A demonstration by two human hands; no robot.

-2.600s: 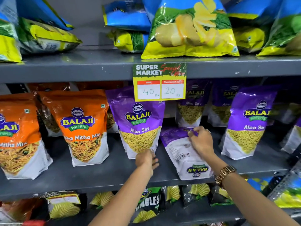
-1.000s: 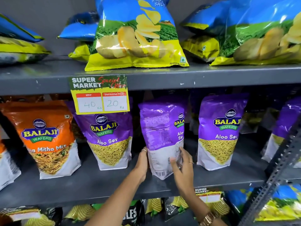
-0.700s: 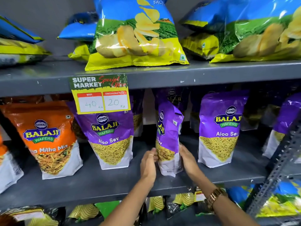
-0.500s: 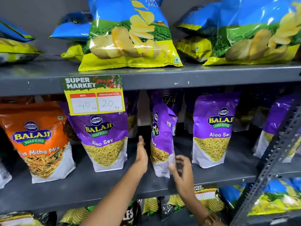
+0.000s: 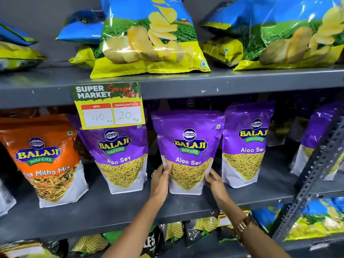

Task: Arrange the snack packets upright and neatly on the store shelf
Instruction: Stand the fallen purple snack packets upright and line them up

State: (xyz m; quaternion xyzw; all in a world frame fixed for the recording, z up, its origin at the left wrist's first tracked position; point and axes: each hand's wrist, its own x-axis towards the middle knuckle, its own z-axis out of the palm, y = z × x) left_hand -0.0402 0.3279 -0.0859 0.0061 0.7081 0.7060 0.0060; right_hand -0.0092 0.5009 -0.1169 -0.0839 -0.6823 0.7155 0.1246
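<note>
A purple Aloo Sev packet (image 5: 188, 146) stands upright on the grey middle shelf (image 5: 111, 211), its front label facing me. My left hand (image 5: 161, 180) presses flat against its lower left side and my right hand (image 5: 214, 180) against its lower right side. Two more purple Aloo Sev packets stand upright beside it, one to the left (image 5: 119, 157) and one to the right (image 5: 245, 146). An orange Mitha Mix packet (image 5: 46, 164) stands further left.
A yellow price tag (image 5: 109, 107) hangs from the upper shelf edge. Large blue and yellow chip bags (image 5: 149, 38) sit on the top shelf. A perforated metal upright (image 5: 316, 174) slants at the right. More snack packs (image 5: 201, 231) fill the lower shelf.
The purple packet lay flat on its face, was raised, then turned from edge-on until its front faces me. Both hands now hold its lower sides.
</note>
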